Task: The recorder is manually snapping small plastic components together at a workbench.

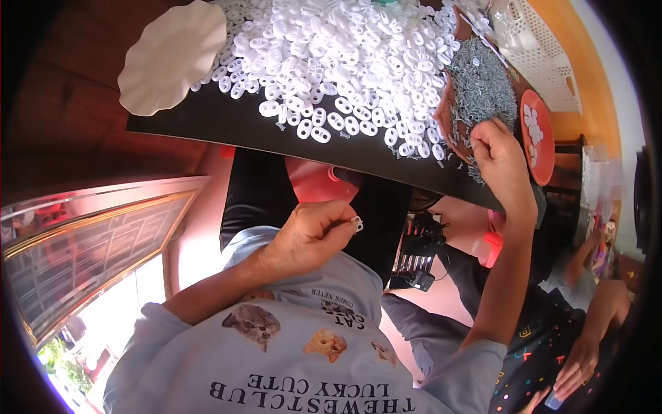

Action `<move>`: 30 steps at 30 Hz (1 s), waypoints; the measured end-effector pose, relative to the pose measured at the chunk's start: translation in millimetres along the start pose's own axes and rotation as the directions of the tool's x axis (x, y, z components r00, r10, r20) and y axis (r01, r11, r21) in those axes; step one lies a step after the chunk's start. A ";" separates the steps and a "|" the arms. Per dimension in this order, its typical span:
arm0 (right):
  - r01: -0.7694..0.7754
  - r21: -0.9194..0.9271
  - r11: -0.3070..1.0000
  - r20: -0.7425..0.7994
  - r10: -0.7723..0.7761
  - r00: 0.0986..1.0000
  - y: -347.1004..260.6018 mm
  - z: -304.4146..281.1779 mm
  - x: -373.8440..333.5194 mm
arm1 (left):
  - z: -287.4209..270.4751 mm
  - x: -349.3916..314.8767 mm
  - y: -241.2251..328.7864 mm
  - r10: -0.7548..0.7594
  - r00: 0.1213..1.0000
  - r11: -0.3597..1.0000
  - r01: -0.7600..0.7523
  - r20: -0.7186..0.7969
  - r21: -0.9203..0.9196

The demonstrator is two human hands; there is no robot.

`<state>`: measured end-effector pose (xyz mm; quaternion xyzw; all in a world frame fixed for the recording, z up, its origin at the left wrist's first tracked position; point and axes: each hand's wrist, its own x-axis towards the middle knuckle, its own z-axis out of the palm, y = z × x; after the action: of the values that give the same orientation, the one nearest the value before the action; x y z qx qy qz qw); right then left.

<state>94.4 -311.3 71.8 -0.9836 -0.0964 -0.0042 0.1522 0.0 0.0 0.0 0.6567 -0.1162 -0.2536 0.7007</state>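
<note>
One white piece [358, 224] is in the left fingers [329, 210], held tight at the tips, low in front of the bench [221, 124]. The right fingers [487, 132] are curled down at the edge of the grey screws [483, 79]; their tips are hidden, so I cannot tell if they grip one.

Lots looks left to do: a big heap [338, 55] of loose pieces sits on the bench, up past the left fingers. I cannot see any that are clearly done. Some white bits lie on the red plate [547, 155], just right of the right fingers, but they are too small to tell if they are done.

The pieces look like smooth, shiny, hard plastic. They are fat ovals, most with two holes. The screws look like thin, dull metal, all in a prickly mess on a brown tray [445, 114]. Far up and left of the left fingers is a cream plate [172, 58] with a wavy edge.
</note>
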 end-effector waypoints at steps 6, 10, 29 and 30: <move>0.014 -0.002 1.000 0.040 -0.014 0.999 -0.7 -5.6 3.5 | -5.9 3.4 0.8 -0.009 1.000 1.000 0.009 0.006 0.005; 0.004 0.034 0.999 0.043 -0.006 0.999 -7.1 -7.0 12.3 | -4.7 4.0 -0.7 -0.015 1.000 1.000 0.015 0.005 0.006; 0.017 -0.052 0.999 0.133 -0.010 0.991 5.7 -17.3 21.8 | -3.8 5.6 1.3 -0.001 1.000 1.000 0.001 -0.029 -0.016; 0.034 -0.113 0.993 0.122 -0.020 0.992 6.7 -15.2 21.3 | -3.8 5.7 1.6 -0.002 1.000 1.000 0.002 -0.029 -0.017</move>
<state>116.9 -318.1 85.1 -0.9878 -0.1186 0.0478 0.0891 7.1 0.4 0.2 0.6546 -0.1034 -0.2458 0.7074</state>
